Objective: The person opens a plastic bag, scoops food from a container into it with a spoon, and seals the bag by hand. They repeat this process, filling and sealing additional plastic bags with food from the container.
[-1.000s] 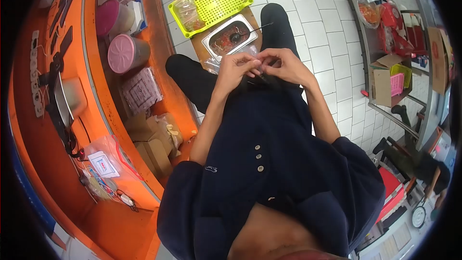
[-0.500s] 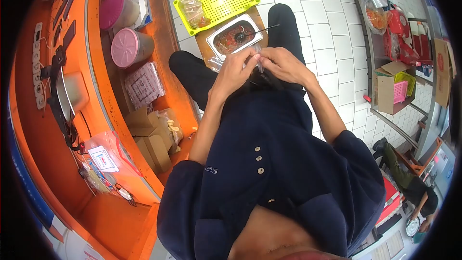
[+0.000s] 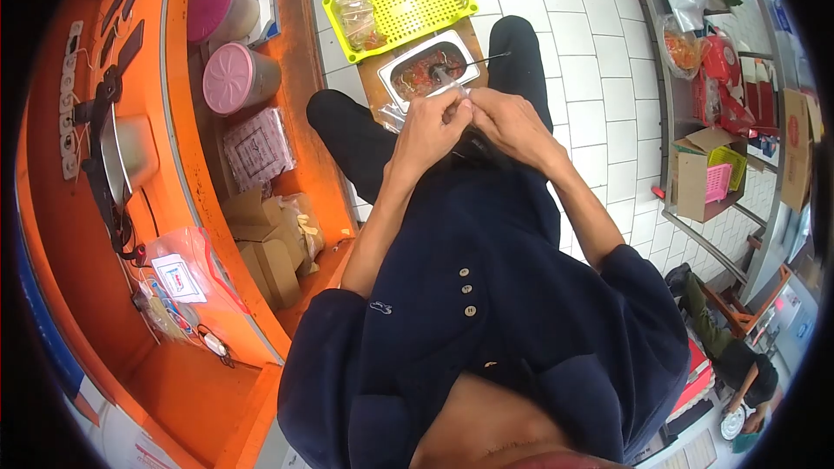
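Observation:
My left hand (image 3: 430,132) and my right hand (image 3: 512,126) meet fingertip to fingertip, pinching a small clear plastic bag (image 3: 450,85) between them. The bag stands up toward a white-rimmed metal tray (image 3: 402,62) of reddish, chunky sauce, with a dark ladle (image 3: 473,62) lying in it. Beyond the tray is a yellow-green basket (image 3: 408,7) with filled clear bags (image 3: 358,22) at its left end. More clear plastic (image 3: 391,115) lies beside my left hand. The lower part of the held bag is hidden by my fingers.
An orange counter (image 3: 187,234) on the left holds lidded tubs (image 3: 239,80), a wrapped pink-and-white pack (image 3: 259,149) and cardboard boxes (image 3: 274,252). A metal shelf on the right bears bags and a carton (image 3: 695,178). Another person (image 3: 738,365) is at the lower right, holding a round plate.
The clear bag now shows upright above my fingertips, toward the tray. My hands stay together. The view has shifted slightly, and the other person's arms have moved.

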A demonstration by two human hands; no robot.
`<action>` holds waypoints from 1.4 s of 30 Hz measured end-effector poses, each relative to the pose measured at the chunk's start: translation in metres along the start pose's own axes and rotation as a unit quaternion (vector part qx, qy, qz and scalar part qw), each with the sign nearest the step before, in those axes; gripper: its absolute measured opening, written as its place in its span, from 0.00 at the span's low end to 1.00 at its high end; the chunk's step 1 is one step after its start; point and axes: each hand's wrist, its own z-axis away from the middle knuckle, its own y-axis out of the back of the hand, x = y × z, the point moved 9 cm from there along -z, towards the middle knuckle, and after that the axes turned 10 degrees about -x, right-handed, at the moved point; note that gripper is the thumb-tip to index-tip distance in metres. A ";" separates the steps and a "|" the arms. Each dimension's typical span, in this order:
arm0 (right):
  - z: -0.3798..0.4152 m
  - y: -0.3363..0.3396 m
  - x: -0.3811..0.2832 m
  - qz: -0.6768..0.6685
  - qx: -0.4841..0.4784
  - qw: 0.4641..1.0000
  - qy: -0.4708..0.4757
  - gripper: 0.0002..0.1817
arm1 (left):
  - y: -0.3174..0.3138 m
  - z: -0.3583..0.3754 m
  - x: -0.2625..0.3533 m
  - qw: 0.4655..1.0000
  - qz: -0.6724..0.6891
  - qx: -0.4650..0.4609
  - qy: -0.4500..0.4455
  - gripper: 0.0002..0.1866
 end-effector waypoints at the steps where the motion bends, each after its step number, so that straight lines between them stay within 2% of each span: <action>1: 0.001 -0.001 -0.001 0.007 -0.005 1.000 -0.015 0.11 | 0.000 0.000 -0.001 1.000 0.002 0.003 -0.001 0.14; 3: 0.003 -0.005 0.005 0.012 -0.015 0.999 -0.030 0.11 | -0.011 0.005 -0.008 0.998 -0.060 -0.025 0.000 0.14; 6: 0.010 -0.029 0.031 -0.037 -0.049 0.998 -0.003 0.12 | -0.030 0.018 -0.022 0.995 -0.090 -0.028 -0.013 0.13; 8: 0.021 -0.066 0.071 -0.271 -0.125 0.945 -0.135 0.15 | -0.040 0.025 -0.027 0.995 -0.101 -0.017 -0.011 0.13; 9: 0.024 -0.072 0.077 -0.272 -0.127 0.944 -0.138 0.15 | -0.046 0.027 -0.033 0.994 -0.111 -0.013 0.009 0.13; 11: 0.025 -0.082 0.082 -0.375 -0.100 0.909 -0.151 0.18 | -0.051 0.030 -0.042 0.992 -0.119 -0.010 0.032 0.14; 12: 0.024 -0.080 0.081 -0.376 -0.101 0.908 -0.153 0.18 | -0.050 0.030 -0.045 0.993 -0.115 0.004 0.034 0.14; 14: 0.022 -0.064 0.081 -0.241 -0.077 0.951 -0.179 0.18 | -0.048 0.030 -0.047 0.993 -0.111 0.015 0.036 0.14; 15: 0.022 -0.063 0.078 -0.241 -0.075 0.951 -0.180 0.18 | -0.042 0.030 -0.048 0.990 -0.128 0.034 0.047 0.14; 16: 0.019 -0.042 0.066 -0.056 -0.007 0.988 -0.142 0.17 | -0.035 0.030 -0.048 0.986 -0.144 0.055 0.057 0.14; 17: 0.018 -0.025 0.048 0.133 0.060 0.985 -0.097 0.16 | -0.035 0.028 -0.050 0.985 -0.155 0.018 0.078 0.13; 18: 0.019 -0.023 0.044 0.135 0.060 0.984 -0.097 0.16 | -0.033 0.028 -0.047 0.985 -0.154 0.019 0.077 0.13; 20: 0.016 -0.013 0.028 0.152 0.090 0.983 -0.056 0.13 | -0.035 0.025 -0.045 0.967 -0.212 -0.059 0.130 0.15; 21: 0.013 -0.007 0.026 0.152 0.088 0.983 -0.052 0.13 | -0.024 0.022 -0.036 0.967 -0.213 -0.055 0.131 0.15; 23: 0.009 -0.007 0.038 -0.013 0.011 0.997 -0.074 0.13 | -0.002 0.018 -0.013 0.998 -0.003 -0.003 0.060 0.16; 24: 0.009 -0.002 0.036 -0.014 0.010 0.997 -0.071 0.13 | -0.001 0.016 -0.017 0.998 -0.005 -0.001 0.061 0.16; 26: 0.010 -0.015 0.046 -0.287 -0.064 0.949 -0.116 0.17 | 0.014 0.010 -0.001 0.979 -0.107 0.122 -0.124 0.16; 27: 0.011 -0.014 0.047 -0.284 -0.065 0.950 -0.116 0.17 | 0.008 0.002 -0.007 0.981 -0.102 0.065 -0.153 0.14; 28: 0.011 -0.013 0.051 -0.313 -0.056 0.941 -0.114 0.17 | 0.010 0.003 -0.015 0.980 -0.102 0.068 -0.155 0.14; 29: 0.011 -0.013 0.054 -0.341 -0.047 0.932 -0.111 0.19 | 0.002 -0.005 -0.029 0.996 0.024 -0.032 -0.075 0.14; 30: 0.011 -0.012 0.056 -0.370 -0.037 0.922 -0.110 0.21 | -0.014 -0.006 -0.040 0.980 0.149 -0.133 0.006 0.13; 32: 0.011 -0.007 0.055 -0.393 -0.014 0.914 -0.102 0.18 | -0.011 -0.007 -0.034 0.980 0.160 -0.113 -0.020 0.12; 33: 0.013 -0.005 0.054 -0.420 0.009 0.903 -0.095 0.14 | -0.010 -0.006 -0.035 0.979 0.170 -0.115 0.006 0.12; 34: 0.014 -0.004 0.050 -0.419 0.008 0.903 -0.095 0.14 | -0.010 -0.004 -0.035 0.976 0.179 -0.118 0.033 0.12; 35: 0.014 -0.003 0.044 -0.391 -0.017 0.915 -0.098 0.08 | -0.007 -0.004 -0.030 0.976 0.180 -0.117 0.033 0.12; 36: 0.014 -0.005 0.040 -0.361 -0.042 0.926 -0.101 0.04 | -0.004 -0.003 -0.026 0.982 0.144 -0.118 0.043 0.12; 37: 0.015 -0.006 0.040 -0.361 -0.043 0.926 -0.102 0.04 | -0.003 -0.002 -0.024 0.986 0.107 -0.119 0.052 0.12; 39: 0.014 -0.017 0.037 -0.334 -0.110 0.931 -0.098 0.13 | -0.003 0.001 -0.021 0.988 0.107 -0.110 0.032 0.14; 40: 0.014 -0.017 0.035 -0.333 -0.111 0.931 -0.098 0.13 | -0.002 0.002 -0.017 0.989 0.104 -0.102 0.011 0.16; 41: 0.013 -0.009 0.033 -0.232 -0.086 0.964 -0.092 0.15 | -0.001 0.004 -0.017 0.990 0.105 -0.099 0.012 0.16; 42: 0.010 -0.003 0.028 -0.128 -0.065 0.986 -0.082 0.17 | 0.003 0.007 -0.002 0.993 0.025 -0.090 -0.071 0.19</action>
